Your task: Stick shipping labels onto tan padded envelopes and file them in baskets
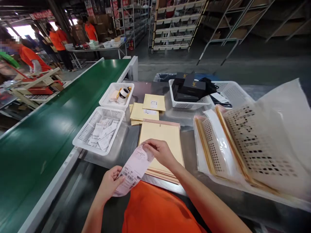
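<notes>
A printed shipping label [134,166] with barcodes is stretched between my two hands, tilted and slightly curled. My left hand [112,181] pinches its lower left edge. At the upper end, my right hand [161,152] is closed on the label's corner. Beneath my right hand lies a stack of large yellow padded envelopes [161,132], partly covered by the label and my arm. Smaller yellow envelopes [145,113] with white labels rest just beyond the stack. To the left, a white basket [84,129] holds loose printed slips [103,132].
Another white basket [105,94] holds a tape roll [124,93]. Black boxes [193,86] fill a basket at the back. On the right stands a large white basket [262,142] with upright envelopes [206,145]. A green conveyor belt [60,110] runs along the left; people in orange shirts [57,40] are beyond.
</notes>
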`<state>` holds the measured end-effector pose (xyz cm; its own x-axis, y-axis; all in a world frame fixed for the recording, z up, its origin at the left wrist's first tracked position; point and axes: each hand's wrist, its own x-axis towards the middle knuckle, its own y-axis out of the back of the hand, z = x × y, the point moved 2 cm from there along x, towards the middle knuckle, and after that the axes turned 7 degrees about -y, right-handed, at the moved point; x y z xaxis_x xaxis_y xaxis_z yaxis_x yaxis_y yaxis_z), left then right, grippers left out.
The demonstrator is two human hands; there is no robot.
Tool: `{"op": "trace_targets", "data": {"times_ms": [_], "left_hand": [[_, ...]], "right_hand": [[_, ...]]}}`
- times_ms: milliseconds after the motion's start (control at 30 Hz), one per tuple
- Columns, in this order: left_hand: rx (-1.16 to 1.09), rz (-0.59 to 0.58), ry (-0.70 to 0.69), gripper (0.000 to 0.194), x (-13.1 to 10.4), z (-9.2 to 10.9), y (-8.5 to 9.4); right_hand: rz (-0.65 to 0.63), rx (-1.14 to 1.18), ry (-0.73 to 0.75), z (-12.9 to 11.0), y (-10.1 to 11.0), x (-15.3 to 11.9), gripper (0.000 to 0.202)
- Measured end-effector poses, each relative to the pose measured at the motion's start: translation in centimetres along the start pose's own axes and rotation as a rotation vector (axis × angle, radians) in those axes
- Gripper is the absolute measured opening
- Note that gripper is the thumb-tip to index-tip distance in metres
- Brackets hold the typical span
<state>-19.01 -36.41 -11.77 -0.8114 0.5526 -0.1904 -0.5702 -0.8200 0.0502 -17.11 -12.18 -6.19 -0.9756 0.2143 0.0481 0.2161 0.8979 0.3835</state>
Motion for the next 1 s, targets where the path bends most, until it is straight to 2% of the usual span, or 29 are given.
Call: {"op": "trace_targets", "data": {"times_ms": [100,200,267,333,400,467,500,567,633,700,800,900,967,1000], "left_hand": [[0.020,-0.008,-0.045,0.022,0.4,0.1,-0.6],[-0.002,0.105,-0.042,0.034,0.6,-0.4,-1.1],[-0.022,0.232,-0.047,0.038,0.7,-0.9,-1.0],[-0.046,0.398,-0.057,0.040,0.5,-1.5,-0.2],[-0.034,0.600,-0.045,0.038,-0.2,-2.2,1.6],[0.094,0.787,-0.001,0.036,-1.5,-3.0,4.1],[0.196,0.846,0.029,0.035,-2.3,-3.4,5.2],[0.391,0.897,0.100,0.033,-3.8,-3.9,7.1],[0.482,0.902,0.164,0.033,-5.0,-4.2,7.8],[0.497,0.904,0.196,0.033,-5.5,-4.3,7.3],[0.462,0.910,0.156,0.032,-5.1,-4.2,5.4],[0.450,0.864,0.041,0.030,-3.6,-4.3,3.8],[0.489,0.829,-0.051,0.029,-1.7,-4.8,4.2],[0.515,0.827,-0.091,0.028,-0.4,-5.2,5.1]], "right_hand": [[-0.056,-0.002,-0.003,0.0,-0.8,-0.4,0.026],[-0.029,0.094,-0.084,0.7,-1.7,-0.5,0.028],[-0.006,0.191,-0.151,1.5,-2.0,-0.5,0.030],[0.094,0.314,-0.209,2.5,-1.9,-0.2,0.032],[0.282,0.451,-0.258,3.5,-1.7,0.6,0.034],[0.364,0.556,-0.319,4.1,-2.0,2.2,0.035],[0.334,0.582,-0.356,4.1,-2.6,3.2,0.035],[0.188,0.596,-0.435,3.6,-4.8,5.2,0.030],[0.015,0.625,-0.510,2.6,-8.1,6.5,0.024],[-0.183,0.663,-0.560,1.5,-11.8,6.4,0.026],[-0.417,0.622,-0.526,1.1,-16.2,3.5,0.042],[-0.453,0.501,-0.402,2.2,-17.3,-0.2,0.058],[-0.437,0.416,-0.321,3.0,-16.5,-1.6,0.058],[-0.424,0.378,-0.291,3.2,-15.9,-1.9,0.055]]}}
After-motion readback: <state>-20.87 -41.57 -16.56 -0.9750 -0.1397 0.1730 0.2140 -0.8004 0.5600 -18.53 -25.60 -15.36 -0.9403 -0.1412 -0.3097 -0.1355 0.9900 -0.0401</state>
